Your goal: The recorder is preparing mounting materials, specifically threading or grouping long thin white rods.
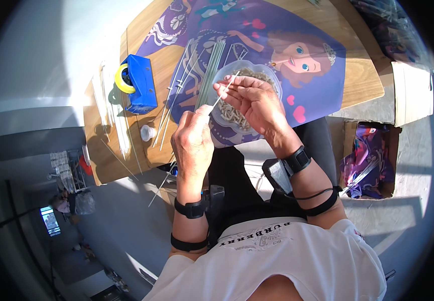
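Observation:
My left hand [194, 143] is closed around a thin white rod [218, 101], which slants up toward my right hand [257, 103]. The fingers of my right hand pinch the rod near its upper end. A similar rod length shows below my left hand, probably the same piece. Beneath my right hand sits a translucent plastic bowl [217, 114] of short beige tube pieces [234, 116]. The bowl rests on a purple sheet [322, 95] printed with a cartoon princess. To the left of the bowl lies a bundle of pale rods [211, 70], with several loose rods [169, 108] beside it.
On the wooden table [95, 168], a blue tape dispenser [144, 85] holds a yellow roll [123, 79]. Near it are a small white round piece [147, 133] and more white rods [121, 128]. An open cardboard box [388, 175] with purple printed material stands on the floor at right.

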The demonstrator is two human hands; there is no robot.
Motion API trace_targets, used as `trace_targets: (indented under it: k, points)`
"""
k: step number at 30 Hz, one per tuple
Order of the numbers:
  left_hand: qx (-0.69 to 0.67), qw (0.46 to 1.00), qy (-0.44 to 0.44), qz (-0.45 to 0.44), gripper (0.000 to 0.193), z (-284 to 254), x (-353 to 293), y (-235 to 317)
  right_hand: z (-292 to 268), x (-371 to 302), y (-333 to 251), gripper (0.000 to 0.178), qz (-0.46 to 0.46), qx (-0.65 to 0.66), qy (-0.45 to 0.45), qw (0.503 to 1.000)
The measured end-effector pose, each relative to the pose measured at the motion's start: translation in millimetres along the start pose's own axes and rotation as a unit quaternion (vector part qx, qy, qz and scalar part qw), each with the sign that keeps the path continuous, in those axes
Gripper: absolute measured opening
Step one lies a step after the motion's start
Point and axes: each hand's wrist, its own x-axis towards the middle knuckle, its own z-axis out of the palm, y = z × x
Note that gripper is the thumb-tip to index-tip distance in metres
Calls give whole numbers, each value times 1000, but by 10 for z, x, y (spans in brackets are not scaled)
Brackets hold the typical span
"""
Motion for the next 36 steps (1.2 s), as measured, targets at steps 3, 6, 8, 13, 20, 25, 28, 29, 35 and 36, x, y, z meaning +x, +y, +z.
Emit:
trace_targets:
  k: [3,6,8,13,20,25,28,29,35,36]
  points:
    - [-12,1000,17,-13,33,-1,-49,-1,-61,7,-26,30,-215,-496,-56,839]
    - [-16,999,26,-32,35,-14,-83,31,-106,7,-30,31,-371,-734,-17,569]
    - [-13,999,24,-43,36,-26,-106,44,-112,-7,-8,30,-357,-720,-12,595]
    - [-4,998,27,-64,32,-83,-168,30,66,-33,4,26,-79,-329,50,940]
    - [-9,998,25,-63,30,-95,-187,59,1,-16,-29,19,-2,39,55,998]
    - [-23,997,35,-63,30,-118,-200,70,23,-32,-61,18,10,6,44,999]
    - [-33,997,48,-52,31,-121,-184,101,-136,0,-35,19,13,-17,29,999]
    - [-33,997,47,-52,31,-127,-177,112,-174,24,-16,20,8,3,-2,1000]
    - [-25,998,30,-58,32,-122,-185,106,-125,58,57,16,10,98,54,994]
    - [-22,998,29,-57,32,-120,-187,104,-144,48,57,16,9,98,55,994]
